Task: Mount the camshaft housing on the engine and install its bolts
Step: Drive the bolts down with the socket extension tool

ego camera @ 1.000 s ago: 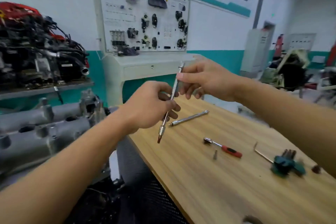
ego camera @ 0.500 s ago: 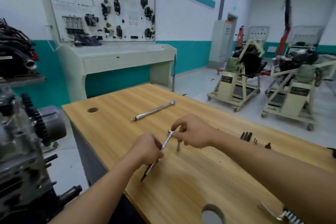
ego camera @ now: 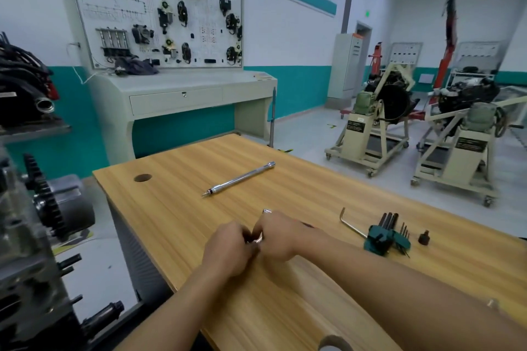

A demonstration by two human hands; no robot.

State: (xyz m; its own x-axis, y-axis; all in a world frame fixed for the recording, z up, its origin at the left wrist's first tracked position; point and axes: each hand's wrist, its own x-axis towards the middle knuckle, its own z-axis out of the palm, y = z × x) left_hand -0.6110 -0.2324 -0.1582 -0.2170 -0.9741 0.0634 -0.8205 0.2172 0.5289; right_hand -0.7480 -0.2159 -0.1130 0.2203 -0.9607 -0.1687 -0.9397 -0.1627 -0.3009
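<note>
Both hands meet low over the wooden table (ego camera: 285,185). My left hand (ego camera: 228,251) is closed around a thin metal extension bar, of which only a short shiny piece (ego camera: 258,240) shows between the hands. My right hand (ego camera: 278,236) pinches the same bar from the right, and covers most of a small ratchet whose metal head (ego camera: 267,211) sticks out above the knuckles. The engine (ego camera: 31,236), grey with a toothed sprocket, stands at the left edge, apart from both hands.
A second long chrome extension bar (ego camera: 239,179) lies further back on the table. A green hex-key set (ego camera: 385,235), a loose bent hex key (ego camera: 349,222) and a small dark socket (ego camera: 424,237) lie to the right. Engine stands on wheels occupy the floor beyond.
The view swung right and down from the engine to the table. Both hands dropped to the tabletop with the bar, and have closed together so that most of the bar is now hidden.
</note>
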